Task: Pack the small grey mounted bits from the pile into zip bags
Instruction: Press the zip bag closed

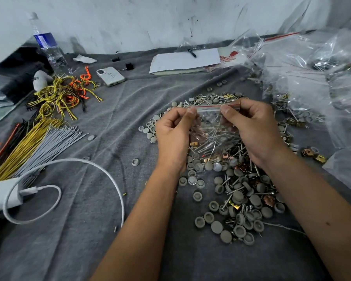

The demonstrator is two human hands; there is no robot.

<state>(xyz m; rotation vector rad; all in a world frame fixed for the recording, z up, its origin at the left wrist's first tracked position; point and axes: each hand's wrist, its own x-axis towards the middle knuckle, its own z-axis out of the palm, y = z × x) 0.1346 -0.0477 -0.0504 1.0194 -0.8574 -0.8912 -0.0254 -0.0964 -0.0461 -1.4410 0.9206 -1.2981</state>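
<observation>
Head view: both hands, left hand (171,134) and right hand (251,128), are pinching the zip bag (213,128) by its top strip, strip running crosswise, hanging just above the pile (239,195)

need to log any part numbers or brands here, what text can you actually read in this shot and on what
No text here can be read.
Water bottle: blue label, its print too small and blurred.
White plastic bag by the notebook: red printing, blurred, not readable.
Phone: faint marks on its back, no legible words.
Notebook: top page looks blank.
Zip bag held by the left hand and right hand: red strip, no print seen.
</observation>
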